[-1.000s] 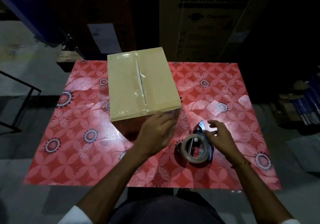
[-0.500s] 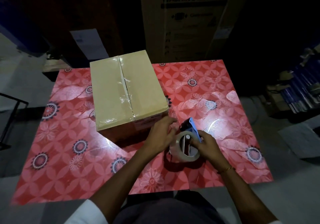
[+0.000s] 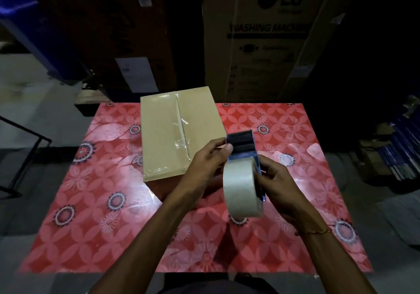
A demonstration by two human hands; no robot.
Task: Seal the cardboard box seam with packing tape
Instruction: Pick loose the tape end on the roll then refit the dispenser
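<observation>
Cardboard box [image 3: 179, 134] sits on the red table [image 3: 95, 214]; both hands grip the tape dispenser [image 3: 243, 177] above it, left hand [image 3: 204, 168] pinching its front, right hand [image 3: 277, 186] clasping the side.

Two bare arms come up from the bottom. The left hand [image 3: 205, 165] has no ring or band that shows. The right hand [image 3: 276, 185] has a thin gold-coloured bracelet [image 3: 317, 232] around its wrist, with a small dark bit at one end. No sleeves show on the arms. At the very bottom there is dark cloth [image 3: 204, 288], too dim to tell more.
</observation>
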